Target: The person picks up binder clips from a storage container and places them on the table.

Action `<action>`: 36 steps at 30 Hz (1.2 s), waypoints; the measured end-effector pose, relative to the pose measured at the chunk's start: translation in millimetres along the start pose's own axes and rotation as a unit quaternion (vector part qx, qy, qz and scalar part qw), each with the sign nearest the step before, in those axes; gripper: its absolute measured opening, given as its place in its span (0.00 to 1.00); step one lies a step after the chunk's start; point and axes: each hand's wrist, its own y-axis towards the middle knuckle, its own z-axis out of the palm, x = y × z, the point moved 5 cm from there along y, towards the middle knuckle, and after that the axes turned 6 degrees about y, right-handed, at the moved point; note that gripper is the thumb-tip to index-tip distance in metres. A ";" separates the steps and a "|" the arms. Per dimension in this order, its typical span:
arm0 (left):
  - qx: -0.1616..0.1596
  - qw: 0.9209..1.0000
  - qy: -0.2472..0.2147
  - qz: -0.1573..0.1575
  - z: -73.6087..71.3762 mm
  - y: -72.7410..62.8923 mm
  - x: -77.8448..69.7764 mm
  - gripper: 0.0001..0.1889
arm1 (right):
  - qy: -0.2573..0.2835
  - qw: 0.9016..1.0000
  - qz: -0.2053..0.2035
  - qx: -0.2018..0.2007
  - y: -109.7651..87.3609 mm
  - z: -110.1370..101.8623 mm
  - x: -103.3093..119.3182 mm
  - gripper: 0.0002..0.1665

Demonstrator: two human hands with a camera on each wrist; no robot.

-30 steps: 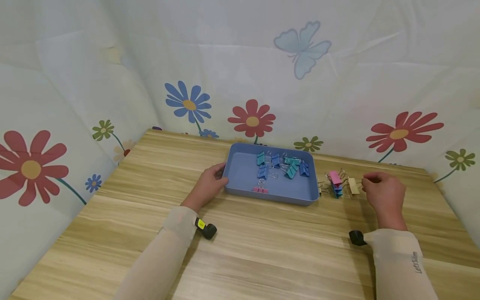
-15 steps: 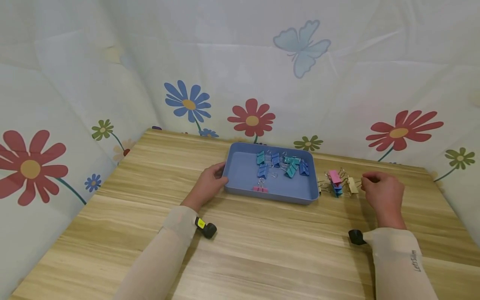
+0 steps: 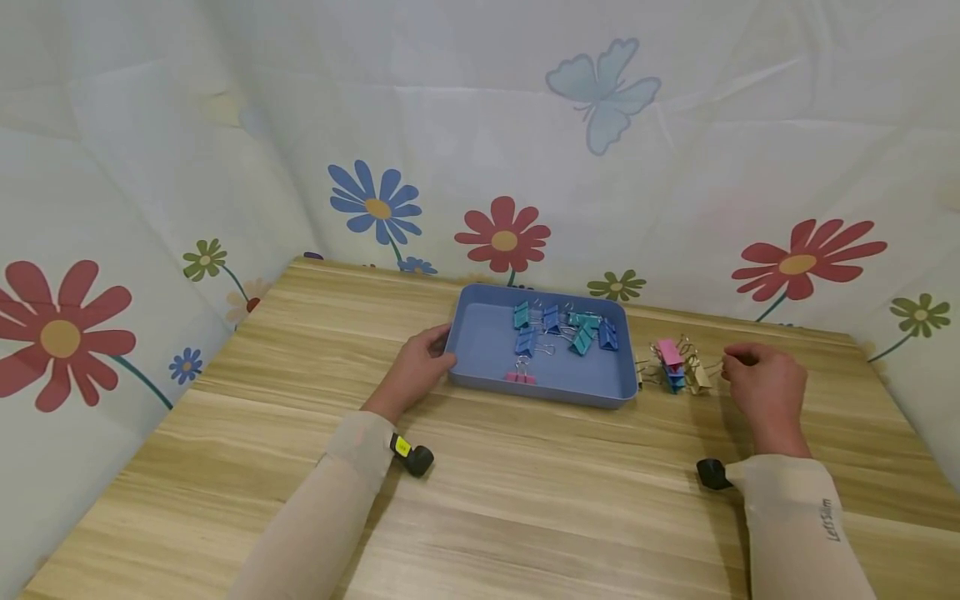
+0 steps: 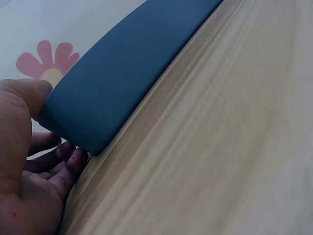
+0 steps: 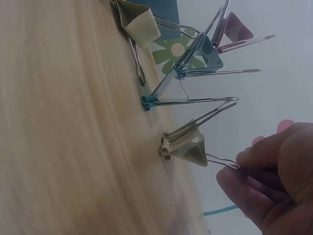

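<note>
In the head view my left hand (image 3: 412, 372) grips the left end of the blue tray (image 3: 478, 337); the left wrist view has the thumb at the rim and the fingers by the outer wall. Right of the tray, my right hand (image 3: 771, 392) pinches a wire handle of a pale yellow binder clip (image 5: 190, 147) between thumb and fingers. That clip stands on the table, close beside a small heap with a pink binder clip (image 3: 670, 353) over blue ones (image 3: 674, 380). Another yellow binder clip (image 5: 141, 25) lies nearer the tray, mostly hidden in the head view.
Inside the tray lie several teal and blue binder clips (image 3: 552, 320), mostly toward its right side, and a pink one (image 3: 521, 378) near its front wall. The wooden table (image 3: 525, 500) meets a flower-print cloth (image 3: 420, 125) behind and at the left.
The pinched yellow binder clip has turned and shifted slightly left, closer to the heap. My right hand has barely moved. The left hand and the tray stay put.
</note>
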 end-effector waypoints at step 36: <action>0.001 1.000 -0.007 -0.001 0.2 1.3 1.0 0.34 | 0.005 1.000 -0.018 -0.018 -2.4 -4.2 3.9 0.20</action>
